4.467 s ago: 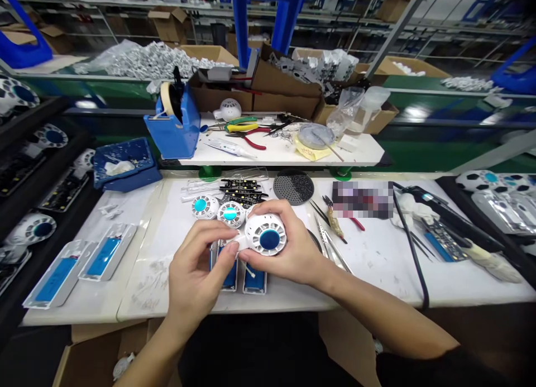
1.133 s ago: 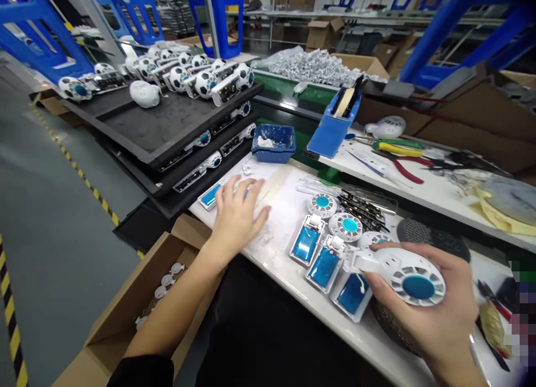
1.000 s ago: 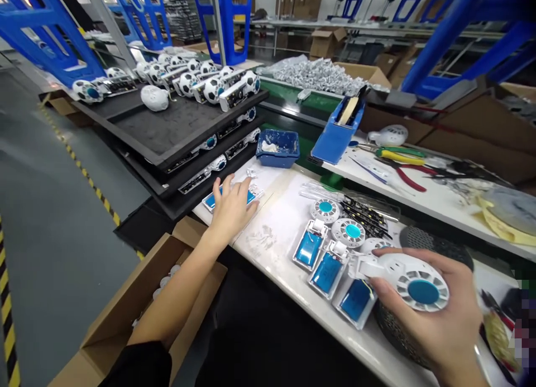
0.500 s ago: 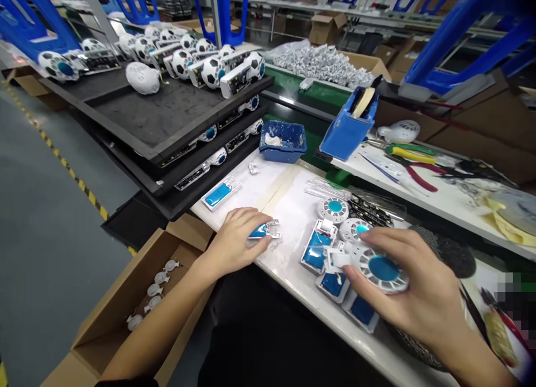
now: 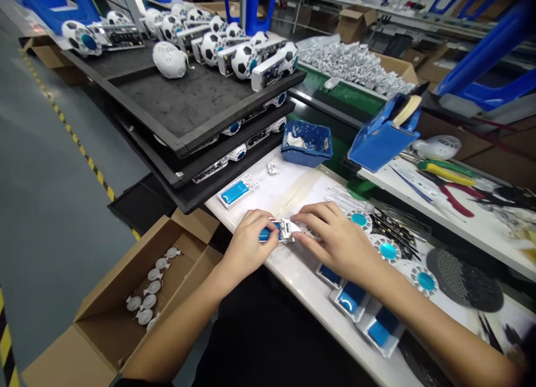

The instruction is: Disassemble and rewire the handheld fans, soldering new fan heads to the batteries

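Observation:
My left hand is curled around a small white tray with a blue battery on the white bench top. My right hand pinches the white clip end of that same tray from the right. Three round white grilles with blue centres lie just right of my right hand. Several more blue battery trays lie under my right forearm. Another battery tray lies alone to the far left on the bench.
Stacked black trays with football-patterned units stand at the left. A small blue bin and a blue tape dispenser stand behind. An open cardboard box with white parts sits on the floor. Pliers and tools lie at right.
My right hand put the round white grille down and moved left onto the battery tray. My left hand fetched that tray from the left and pulled it toward the bench's front.

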Demonstrator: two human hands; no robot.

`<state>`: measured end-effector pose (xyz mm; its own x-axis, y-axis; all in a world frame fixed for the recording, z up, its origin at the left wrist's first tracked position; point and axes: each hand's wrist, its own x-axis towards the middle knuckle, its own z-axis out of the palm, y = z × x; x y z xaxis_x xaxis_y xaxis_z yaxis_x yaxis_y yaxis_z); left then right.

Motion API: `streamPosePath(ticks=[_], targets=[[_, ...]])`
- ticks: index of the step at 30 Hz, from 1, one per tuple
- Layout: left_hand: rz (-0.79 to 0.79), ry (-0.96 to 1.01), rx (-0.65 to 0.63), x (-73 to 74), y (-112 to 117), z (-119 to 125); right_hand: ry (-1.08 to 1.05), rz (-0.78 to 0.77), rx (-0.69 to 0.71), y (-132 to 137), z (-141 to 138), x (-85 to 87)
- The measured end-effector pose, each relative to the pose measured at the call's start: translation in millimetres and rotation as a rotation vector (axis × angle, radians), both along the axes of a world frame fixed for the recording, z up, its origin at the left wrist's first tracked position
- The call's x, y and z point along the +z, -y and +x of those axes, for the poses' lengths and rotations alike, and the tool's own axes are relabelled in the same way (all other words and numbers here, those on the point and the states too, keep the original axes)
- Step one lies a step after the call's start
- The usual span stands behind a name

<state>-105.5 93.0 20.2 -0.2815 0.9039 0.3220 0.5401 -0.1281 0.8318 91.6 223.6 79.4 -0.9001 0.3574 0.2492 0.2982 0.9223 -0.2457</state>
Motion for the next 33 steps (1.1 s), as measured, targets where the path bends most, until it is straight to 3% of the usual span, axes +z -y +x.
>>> streamPosePath(ticks=[7, 18, 24, 28, 33], targets=[[-0.056, 0.074, 0.095, 1.5, 0.2, 4.0, 0.045, 0.054, -0.027, -1.2, 1.0, -4.4], [-0.048, 0.039, 0.089, 1.7, -0.2, 4.0, 0.179, 0.03, -0.059, -0.4, -3.7, 1.4], [-0.071, -0.044, 0.072, -2.5, 0.1, 4.6, 0.384, -0.005, -0.099, -0.8, -19.1, 12.3], [-0.136, -0.162, 0.004, 4.1, 0.2, -0.4, 0.43, -0.055, -0.07, -5.4, -24.9, 14.0], [-0.239, -0.394, -0.208, 26.7, -8.3, -11.0, 0.392, -0.077, -0.108, -6.2, -17.8, 7.7]])
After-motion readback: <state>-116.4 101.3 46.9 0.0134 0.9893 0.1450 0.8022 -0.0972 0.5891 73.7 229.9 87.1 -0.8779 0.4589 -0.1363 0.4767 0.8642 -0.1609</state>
